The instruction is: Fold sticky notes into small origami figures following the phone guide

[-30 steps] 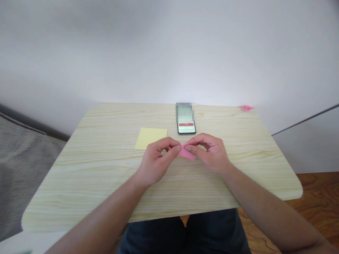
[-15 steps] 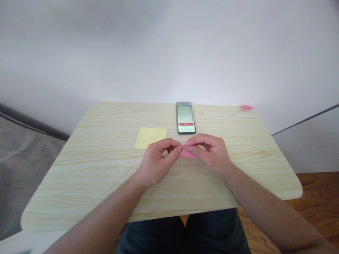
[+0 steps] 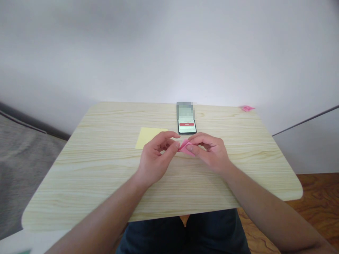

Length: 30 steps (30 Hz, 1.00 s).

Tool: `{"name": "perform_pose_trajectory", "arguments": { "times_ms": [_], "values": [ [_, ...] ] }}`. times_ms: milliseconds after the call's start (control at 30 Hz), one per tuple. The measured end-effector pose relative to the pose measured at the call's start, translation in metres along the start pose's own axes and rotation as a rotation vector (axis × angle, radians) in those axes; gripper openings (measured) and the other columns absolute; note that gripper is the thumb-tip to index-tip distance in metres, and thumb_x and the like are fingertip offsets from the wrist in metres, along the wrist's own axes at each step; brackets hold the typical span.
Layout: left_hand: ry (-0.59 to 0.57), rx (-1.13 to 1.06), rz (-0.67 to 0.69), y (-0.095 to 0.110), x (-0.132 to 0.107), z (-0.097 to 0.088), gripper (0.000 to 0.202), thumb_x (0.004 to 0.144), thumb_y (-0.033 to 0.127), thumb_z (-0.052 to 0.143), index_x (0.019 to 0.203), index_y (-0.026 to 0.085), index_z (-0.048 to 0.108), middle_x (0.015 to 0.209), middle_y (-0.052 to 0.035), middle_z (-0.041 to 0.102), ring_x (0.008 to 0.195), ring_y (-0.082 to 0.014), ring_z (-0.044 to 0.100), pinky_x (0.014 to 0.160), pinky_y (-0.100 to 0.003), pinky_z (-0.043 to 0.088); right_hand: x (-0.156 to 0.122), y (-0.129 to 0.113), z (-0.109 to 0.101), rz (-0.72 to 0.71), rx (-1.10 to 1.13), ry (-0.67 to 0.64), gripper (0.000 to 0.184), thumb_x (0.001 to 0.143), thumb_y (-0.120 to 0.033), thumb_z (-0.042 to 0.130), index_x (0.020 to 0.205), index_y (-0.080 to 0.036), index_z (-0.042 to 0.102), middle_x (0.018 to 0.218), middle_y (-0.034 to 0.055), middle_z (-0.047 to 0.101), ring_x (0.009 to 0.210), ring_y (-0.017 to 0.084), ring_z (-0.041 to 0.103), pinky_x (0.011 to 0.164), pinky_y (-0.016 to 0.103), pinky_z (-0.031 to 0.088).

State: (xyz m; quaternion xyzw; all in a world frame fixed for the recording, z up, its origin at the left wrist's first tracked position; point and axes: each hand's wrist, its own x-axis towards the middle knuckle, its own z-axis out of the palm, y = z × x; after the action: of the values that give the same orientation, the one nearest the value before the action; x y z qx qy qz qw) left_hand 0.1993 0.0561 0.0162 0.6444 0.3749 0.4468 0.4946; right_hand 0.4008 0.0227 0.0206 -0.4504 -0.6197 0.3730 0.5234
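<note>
A small folded piece of pink paper (image 3: 185, 147) is held just above the table, between my two hands. My right hand (image 3: 213, 150) pinches its right side, with the thumb on the near face and the fingers behind. On the other side is my left hand (image 3: 157, 153), its index finger lifted away from the thumb. The left thumb tip lies close against the paper's left point; whether they touch is hard to see. A yellow square of paper (image 3: 148, 137) lies flat, partly covered by my left hand.
A phone (image 3: 187, 127) with a lit screen lies beyond my hands near the wall. Another folded pink paper piece (image 3: 247, 108) sits at the table's far right corner. The pale wooden table (image 3: 87, 169) has rounded corners and meets the white wall behind.
My left index finger has lifted off the pink paper and spread from the thumb. The paper has tilted and now shows a raised fold. My right hand keeps its pinch.
</note>
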Motion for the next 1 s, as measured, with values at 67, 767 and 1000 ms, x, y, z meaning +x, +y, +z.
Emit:
{"name": "perform_pose_trajectory", "arguments": {
  "times_ms": [67, 767, 1000],
  "values": [
    [-0.008, -0.005, 0.047, 0.0003, -0.0013, -0.0003, 0.023, 0.089, 0.026, 0.074, 0.112, 0.023, 0.071, 0.087, -0.0012, 0.072, 0.078, -0.0143, 0.066, 0.071, -0.027, 0.053, 0.0003, 0.0017, -0.0002, 0.010, 0.011, 0.041, 0.007, 0.089, -0.030, 0.077, 0.093, -0.024, 0.079, 0.099, 0.0055, 0.077, 0.093, 0.020, 0.071, 0.083, 0.036, 0.058],
    [-0.048, 0.125, 0.038, 0.0027, 0.0004, 0.0038, 0.011, 0.089, 0.031, 0.075, 0.090, 0.020, 0.073, 0.087, -0.0009, 0.073, 0.079, -0.0140, 0.068, 0.069, -0.026, 0.056, 0.0002, -0.0024, 0.0030, -0.103, -0.021, 0.051, 0.006, 0.087, -0.023, 0.079, 0.092, -0.027, 0.081, 0.104, 0.0054, 0.077, 0.098, 0.022, 0.072, 0.091, 0.041, 0.059],
    [-0.094, 0.158, 0.057, 0.0013, -0.0013, 0.0022, 0.010, 0.091, 0.029, 0.072, 0.090, 0.020, 0.068, 0.084, -0.0008, 0.070, 0.078, -0.0145, 0.065, 0.071, -0.028, 0.053, -0.0012, -0.0011, 0.0039, -0.029, 0.029, 0.067, 0.004, 0.087, -0.027, 0.079, 0.089, -0.024, 0.078, 0.098, 0.0057, 0.077, 0.094, 0.022, 0.072, 0.087, 0.039, 0.058]
  ]
}}
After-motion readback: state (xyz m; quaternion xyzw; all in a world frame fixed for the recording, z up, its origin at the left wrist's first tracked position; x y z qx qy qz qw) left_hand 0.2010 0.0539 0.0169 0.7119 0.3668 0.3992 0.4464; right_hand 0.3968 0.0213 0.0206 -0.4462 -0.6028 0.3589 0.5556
